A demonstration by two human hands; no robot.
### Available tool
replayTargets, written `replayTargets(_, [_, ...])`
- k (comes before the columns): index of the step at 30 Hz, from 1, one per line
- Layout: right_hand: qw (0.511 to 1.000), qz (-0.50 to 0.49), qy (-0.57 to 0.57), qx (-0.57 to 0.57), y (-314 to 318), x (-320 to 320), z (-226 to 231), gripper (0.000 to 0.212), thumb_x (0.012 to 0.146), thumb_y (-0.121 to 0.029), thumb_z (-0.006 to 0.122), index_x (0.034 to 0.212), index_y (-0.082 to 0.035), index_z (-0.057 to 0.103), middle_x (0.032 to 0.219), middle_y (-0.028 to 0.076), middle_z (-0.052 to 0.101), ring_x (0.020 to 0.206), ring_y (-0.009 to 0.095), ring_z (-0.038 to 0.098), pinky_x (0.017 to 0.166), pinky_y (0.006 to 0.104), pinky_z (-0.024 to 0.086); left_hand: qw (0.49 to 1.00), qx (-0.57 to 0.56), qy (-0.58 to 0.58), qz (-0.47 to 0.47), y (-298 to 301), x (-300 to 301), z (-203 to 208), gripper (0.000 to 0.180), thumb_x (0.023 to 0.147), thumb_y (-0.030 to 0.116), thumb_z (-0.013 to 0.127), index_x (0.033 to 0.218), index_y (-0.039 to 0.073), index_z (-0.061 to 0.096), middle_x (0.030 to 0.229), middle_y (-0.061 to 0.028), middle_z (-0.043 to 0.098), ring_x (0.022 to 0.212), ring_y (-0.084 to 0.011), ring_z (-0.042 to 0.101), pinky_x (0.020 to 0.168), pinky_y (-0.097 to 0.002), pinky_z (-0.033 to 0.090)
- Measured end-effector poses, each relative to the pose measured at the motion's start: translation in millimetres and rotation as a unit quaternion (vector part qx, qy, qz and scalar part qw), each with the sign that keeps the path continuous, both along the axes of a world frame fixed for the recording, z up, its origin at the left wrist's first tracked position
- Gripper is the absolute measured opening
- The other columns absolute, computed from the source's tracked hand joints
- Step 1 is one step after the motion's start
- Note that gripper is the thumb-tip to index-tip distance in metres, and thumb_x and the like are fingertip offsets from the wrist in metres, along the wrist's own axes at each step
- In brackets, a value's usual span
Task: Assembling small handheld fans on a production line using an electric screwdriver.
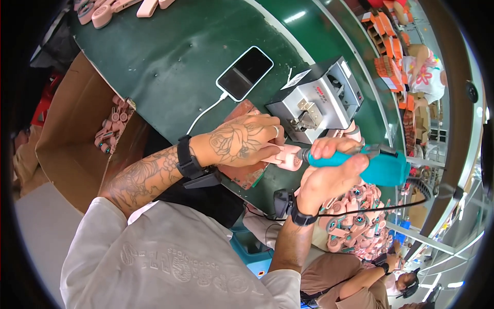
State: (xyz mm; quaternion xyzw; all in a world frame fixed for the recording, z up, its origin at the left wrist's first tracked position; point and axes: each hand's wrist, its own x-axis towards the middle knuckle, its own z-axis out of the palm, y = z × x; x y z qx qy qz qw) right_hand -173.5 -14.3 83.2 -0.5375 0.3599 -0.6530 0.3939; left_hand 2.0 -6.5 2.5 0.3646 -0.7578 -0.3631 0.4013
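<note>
My left hand [244,140], tattooed and with a ring, is closed on a pink plastic part [289,157] that has a small round grille. It holds the part over a reddish-brown pad [239,176] on the bench. My right hand [332,177] wraps round a teal electric screwdriver [387,167] with a black cord. The screwdriver's tip points left and meets the pink part near the grille. Just beyond both hands stands a silver screw feeder [319,100].
A phone [246,73] on a white cable lies on the green bench [154,56]. An open cardboard box [77,139] at left holds pink parts. Many more pink parts [355,221] are heaped at right, near a co-worker [355,280]. Other pink pieces [103,15] lie at the far left.
</note>
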Motion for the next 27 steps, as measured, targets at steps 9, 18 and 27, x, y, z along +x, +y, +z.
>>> replayTargets(9, [0.999, 0.017, -0.003, 0.047, 20.6, -8.6, -12.1, 0.058, 0.102, -0.060, 0.059, 0.091, -0.004, 0.050, 0.068, 0.008, 0.051, 0.057, 0.020, 0.050, 0.056, 0.0345, 0.044, 0.999, -0.033, 0.015, 0.011, 0.5, -2.9, -6.4, 0.016, 0.094, 0.020, 0.068, 0.098, 0.004, 0.068, 0.099, -0.0106, 0.064, 0.099, -0.0331, 0.066, 0.090, -0.0436, 0.051])
replayTargets(18, [0.998, 0.025, -0.035, 0.052, 16.2, -3.7, -25.7, 0.054, 0.099, -0.055, 0.064, 0.090, -0.003, 0.051, 0.065, 0.010, 0.052, 0.053, 0.021, 0.050, 0.052, 0.0337, 0.044, 0.998, -0.061, -0.021, 0.026, -1.4, -1.3, 0.4, 0.016, 0.093, 0.019, 0.069, 0.099, 0.005, 0.067, 0.098, -0.0106, 0.063, 0.097, -0.0328, 0.065, 0.087, -0.0436, 0.051])
replayTargets(27, [0.995, -0.045, -0.085, 0.042, 39.0, -23.1, -38.6, 0.063, 0.100, -0.068, 0.055, 0.111, -0.006, 0.061, 0.077, 0.006, 0.059, 0.068, 0.019, 0.053, 0.064, 0.0320, 0.045, 0.963, -0.249, -0.095, 0.043, 19.0, 1.3, 13.9, 0.026, 0.088, 0.029, 0.074, 0.112, 0.021, 0.072, 0.093, -0.0029, 0.067, 0.094, -0.0261, 0.068, 0.076, -0.0424, 0.055])
